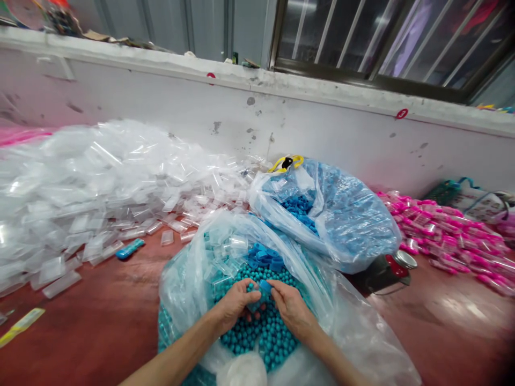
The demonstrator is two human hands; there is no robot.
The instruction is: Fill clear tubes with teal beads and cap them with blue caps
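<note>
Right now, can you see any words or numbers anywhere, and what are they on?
"3": a red mark that looks like this digit, on the white wall at right.
Red mark on the wall ledge further left: cut off, cannot be read.
Yellow strip on the floor at left: any print is too blurred to read.
Nothing readable on the bags, the blue cap or the hands.

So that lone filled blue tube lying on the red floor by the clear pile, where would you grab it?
The filled blue tube lies flat and alone on the red floor, its long axis running lower left to upper right. Probably best pinched across the middle of its narrow body, coming from above: both long sides look free, while the clear tube pile crowds its far end.
</note>
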